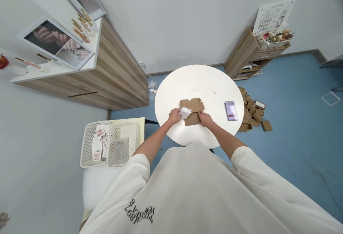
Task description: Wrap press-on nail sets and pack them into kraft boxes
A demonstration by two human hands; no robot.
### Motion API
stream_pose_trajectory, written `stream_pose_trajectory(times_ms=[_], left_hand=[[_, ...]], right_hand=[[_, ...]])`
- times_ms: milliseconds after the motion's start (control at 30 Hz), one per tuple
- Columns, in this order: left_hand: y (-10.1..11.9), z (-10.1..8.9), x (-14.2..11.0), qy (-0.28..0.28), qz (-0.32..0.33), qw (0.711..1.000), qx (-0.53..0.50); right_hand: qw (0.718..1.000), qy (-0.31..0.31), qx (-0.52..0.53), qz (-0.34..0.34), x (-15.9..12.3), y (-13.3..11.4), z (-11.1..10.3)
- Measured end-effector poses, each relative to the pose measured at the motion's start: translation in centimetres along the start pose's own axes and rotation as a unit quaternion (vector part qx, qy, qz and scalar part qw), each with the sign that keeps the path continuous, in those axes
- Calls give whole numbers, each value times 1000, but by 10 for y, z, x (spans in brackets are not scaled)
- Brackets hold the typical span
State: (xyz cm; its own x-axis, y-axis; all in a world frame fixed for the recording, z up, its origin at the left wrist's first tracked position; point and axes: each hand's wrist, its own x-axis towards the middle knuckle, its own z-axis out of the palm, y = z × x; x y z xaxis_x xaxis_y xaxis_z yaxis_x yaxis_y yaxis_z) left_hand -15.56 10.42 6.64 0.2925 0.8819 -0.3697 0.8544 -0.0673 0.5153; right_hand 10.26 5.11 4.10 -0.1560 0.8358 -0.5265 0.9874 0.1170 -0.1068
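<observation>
A flat brown cardboard box blank (193, 106) lies partly folded on the round white table (198, 83). My left hand (174, 116) is closed on a small white packet (185, 112) at the blank's left side. My right hand (205, 118) grips the blank's near right edge, its fingers curled on the cardboard. Both hands sit close to the table's near edge.
A blurred small rectangular item (230, 111) lies on the table's right. A pile of brown boxes (253, 112) is on the blue floor to the right. Two white baskets (111, 142) with cards and clear cases stand at my left. Wooden cabinets stand at the left and back right.
</observation>
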Motion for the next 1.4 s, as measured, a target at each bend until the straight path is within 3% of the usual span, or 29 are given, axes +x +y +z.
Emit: stream_pose_trajectory(times_ms=[233,533,767,900,1100,1400], left_hand=[[48,30,11,-102,49,986,122],[70,76,25,-103,51,987,114],[68,86,4,-34,84,993,70],[61,94,-12,-67,128,986,85],[54,107,-18,-95,120,986,66],[46,86,-22,-80,130,988,36]], right_hand=[[1000,11,20,-6,1,4,2],[999,10,43,-12,-1,8,1],[999,3,51,-12,-2,8,0],[999,2,45,-11,-1,9,0],[999,-2,43,-12,-2,8,-2],[998,24,45,-26,-10,8,-2]])
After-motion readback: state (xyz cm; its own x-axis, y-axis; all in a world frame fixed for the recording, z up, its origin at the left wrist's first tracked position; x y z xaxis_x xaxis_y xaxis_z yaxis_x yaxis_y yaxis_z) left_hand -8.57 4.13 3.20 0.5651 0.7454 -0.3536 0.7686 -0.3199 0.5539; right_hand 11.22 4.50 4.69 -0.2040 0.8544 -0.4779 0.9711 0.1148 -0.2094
